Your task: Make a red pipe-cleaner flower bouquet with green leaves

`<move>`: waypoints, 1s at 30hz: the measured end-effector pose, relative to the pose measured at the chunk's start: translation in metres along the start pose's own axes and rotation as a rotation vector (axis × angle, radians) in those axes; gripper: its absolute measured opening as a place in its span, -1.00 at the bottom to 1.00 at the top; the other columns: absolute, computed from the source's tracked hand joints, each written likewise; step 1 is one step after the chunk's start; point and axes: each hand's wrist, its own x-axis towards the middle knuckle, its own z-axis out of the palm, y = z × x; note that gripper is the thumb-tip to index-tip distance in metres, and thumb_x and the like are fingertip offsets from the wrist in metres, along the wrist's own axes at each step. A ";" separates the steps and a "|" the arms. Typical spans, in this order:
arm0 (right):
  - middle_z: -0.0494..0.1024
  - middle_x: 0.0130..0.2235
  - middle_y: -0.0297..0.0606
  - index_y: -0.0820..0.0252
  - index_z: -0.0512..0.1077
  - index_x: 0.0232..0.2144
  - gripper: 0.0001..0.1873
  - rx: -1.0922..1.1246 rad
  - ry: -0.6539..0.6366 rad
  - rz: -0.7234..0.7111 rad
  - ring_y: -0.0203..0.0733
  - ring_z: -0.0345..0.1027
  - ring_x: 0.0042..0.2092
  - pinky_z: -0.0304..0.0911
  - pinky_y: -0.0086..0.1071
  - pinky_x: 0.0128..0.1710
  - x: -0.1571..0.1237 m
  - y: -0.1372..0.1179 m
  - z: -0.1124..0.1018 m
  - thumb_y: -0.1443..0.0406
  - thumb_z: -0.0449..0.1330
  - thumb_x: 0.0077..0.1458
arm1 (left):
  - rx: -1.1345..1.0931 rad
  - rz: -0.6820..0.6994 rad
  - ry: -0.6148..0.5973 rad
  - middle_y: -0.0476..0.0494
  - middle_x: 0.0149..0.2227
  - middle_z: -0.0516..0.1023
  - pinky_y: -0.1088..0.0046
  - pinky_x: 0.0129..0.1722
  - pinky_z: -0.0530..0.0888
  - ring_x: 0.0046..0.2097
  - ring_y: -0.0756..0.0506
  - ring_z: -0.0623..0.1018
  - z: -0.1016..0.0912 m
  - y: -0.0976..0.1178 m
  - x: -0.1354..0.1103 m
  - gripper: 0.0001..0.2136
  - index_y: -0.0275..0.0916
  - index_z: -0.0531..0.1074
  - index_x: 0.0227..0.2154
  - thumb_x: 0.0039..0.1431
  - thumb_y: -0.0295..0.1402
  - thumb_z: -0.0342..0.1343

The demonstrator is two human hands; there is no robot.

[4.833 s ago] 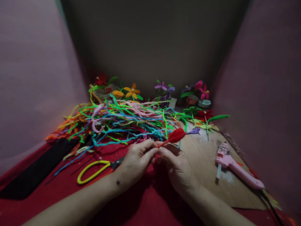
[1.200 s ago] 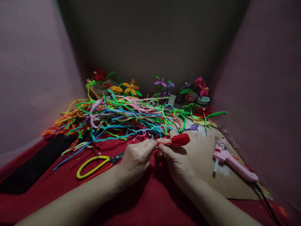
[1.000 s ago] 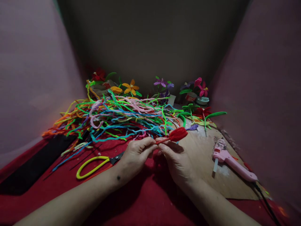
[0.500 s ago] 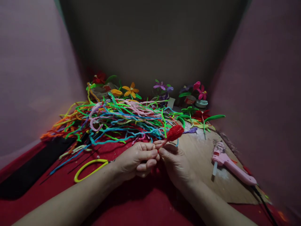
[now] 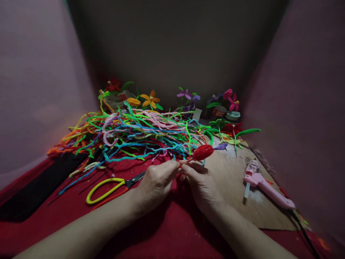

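A plump red pipe-cleaner flower bud (image 5: 203,153) points up and to the right above my fingers, its thin stem running down between both hands. My right hand (image 5: 203,187) is closed, pinching the lower stem between thumb and fingers. Closed too, with its back turned up, my left hand (image 5: 159,183) meets the right at the stem's lower end; its fingertips are partly hidden. Beside my left wrist lie scissors (image 5: 106,190) with yellow and orange handles. Behind the hands spreads a heap of loose, colourful pipe cleaners (image 5: 151,133).
On a wooden board (image 5: 229,194) at right rests a pink hot glue gun (image 5: 265,185) with a black cord. A purple bud (image 5: 221,146) and green-leaved stems (image 5: 235,138) lie at its back edge. Finished flowers (image 5: 151,99) stand behind; a black strip (image 5: 40,183) lies left.
My left hand has rolled over so its back faces up, its fingers still at the stem. The red bud has tipped further right and slightly down. More of the scissors shows.
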 end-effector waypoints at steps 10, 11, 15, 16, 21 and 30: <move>0.53 -0.32 -0.34 0.16 0.55 -0.41 -0.88 -0.073 -0.030 -0.065 -0.30 0.34 -0.30 0.22 -0.47 -0.31 0.000 -0.003 -0.001 0.35 0.29 -0.12 | -0.394 -0.524 -0.064 0.07 -0.62 0.27 0.64 -0.57 0.19 -0.56 0.11 0.25 -0.012 0.014 0.018 -0.80 -0.30 0.34 -0.58 0.13 -0.39 -0.01; 0.53 -0.33 -0.33 0.16 0.55 -0.41 -0.89 -0.076 -0.028 -0.060 -0.31 0.34 -0.30 0.22 -0.47 -0.32 0.001 -0.003 -0.002 0.35 0.29 -0.11 | -0.515 -0.600 -0.081 0.08 -0.64 0.26 0.65 -0.61 0.17 -0.59 0.12 0.22 -0.013 0.015 0.019 -0.79 -0.30 0.31 -0.60 0.12 -0.37 0.00; 0.55 -0.37 -0.34 0.18 0.55 -0.41 -0.89 -0.045 -0.043 -0.019 -0.36 0.34 -0.37 0.22 -0.49 -0.33 0.001 -0.004 -0.001 0.34 0.29 -0.11 | -1.085 -0.855 -0.185 0.12 -0.68 0.23 0.65 -0.75 -0.02 -0.73 0.17 0.04 -0.014 0.012 0.020 -0.80 -0.28 0.27 -0.55 0.11 -0.30 0.03; 0.55 -0.38 -0.35 0.18 0.55 -0.39 -0.87 -0.023 -0.057 0.000 -0.37 0.34 -0.38 0.23 -0.50 -0.33 0.001 -0.005 -0.001 0.34 0.29 -0.11 | -1.196 -0.883 -0.220 0.13 -0.68 0.23 0.65 -0.77 -0.04 -0.74 0.18 -0.01 -0.014 0.011 0.020 -0.82 -0.27 0.28 -0.53 0.10 -0.29 0.03; 0.54 -0.46 -0.35 0.18 0.54 -0.36 -0.84 0.057 -0.131 0.055 -0.35 0.35 -0.40 0.25 -0.47 -0.31 0.000 -0.009 0.003 0.36 0.27 -0.11 | -1.418 -0.935 -0.358 0.17 -0.66 0.18 0.67 -0.80 0.01 -0.75 0.19 -0.07 -0.017 0.007 0.020 -0.85 -0.27 0.30 -0.47 0.12 -0.29 0.03; 0.51 -0.47 -0.33 0.23 0.53 -0.48 -0.92 0.089 0.012 0.034 -0.34 0.30 -0.45 0.21 -0.47 -0.42 0.001 -0.003 0.000 0.36 0.30 -0.17 | -0.079 -0.296 -0.055 -0.08 -0.38 0.45 0.51 -0.37 0.37 -0.37 -0.01 0.44 -0.007 0.018 0.009 -0.87 -0.27 0.33 -0.26 0.16 -0.38 -0.04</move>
